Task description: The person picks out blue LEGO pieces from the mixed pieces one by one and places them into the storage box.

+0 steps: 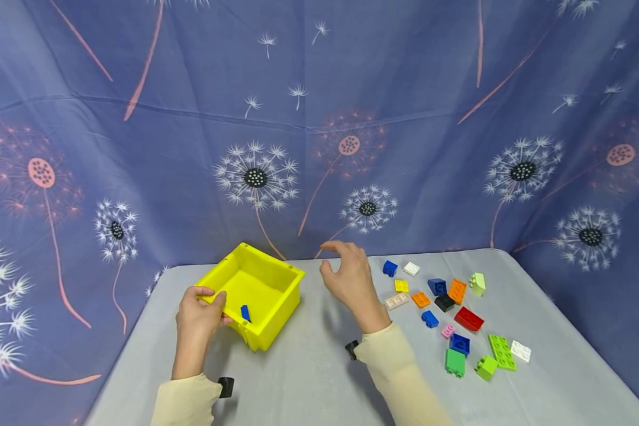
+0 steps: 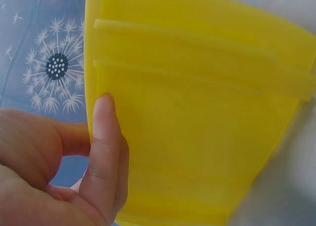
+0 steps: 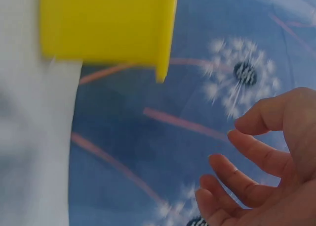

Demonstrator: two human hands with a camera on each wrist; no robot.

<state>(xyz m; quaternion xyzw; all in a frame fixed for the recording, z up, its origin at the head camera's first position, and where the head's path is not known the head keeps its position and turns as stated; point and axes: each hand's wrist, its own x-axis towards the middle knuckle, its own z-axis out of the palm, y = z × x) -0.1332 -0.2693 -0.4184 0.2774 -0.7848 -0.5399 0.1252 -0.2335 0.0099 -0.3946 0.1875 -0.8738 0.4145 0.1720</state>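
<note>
My left hand (image 1: 198, 316) grips the near left rim of a yellow plastic bin (image 1: 277, 319), thumb over the rim and fingers along its outer wall. The left wrist view shows those fingers (image 2: 104, 152) against the ribbed yellow side (image 2: 192, 117). Inside the bin, near the gripped wall, lies one blue brick (image 1: 245, 313). To the right of the bin my right hand (image 1: 349, 278) is raised over the table, fingers loosely bent and holding nothing. In the right wrist view its fingertips (image 3: 217, 161) stand apart from the bin.
Several loose toy bricks lie spread on the right of the grey table (image 1: 309, 378), among them a red brick (image 1: 469, 319), a lime plate (image 1: 502, 352), a green brick (image 1: 455, 362) and a white brick (image 1: 412, 269). A blue dandelion-print cloth (image 1: 431, 195) hangs behind the table.
</note>
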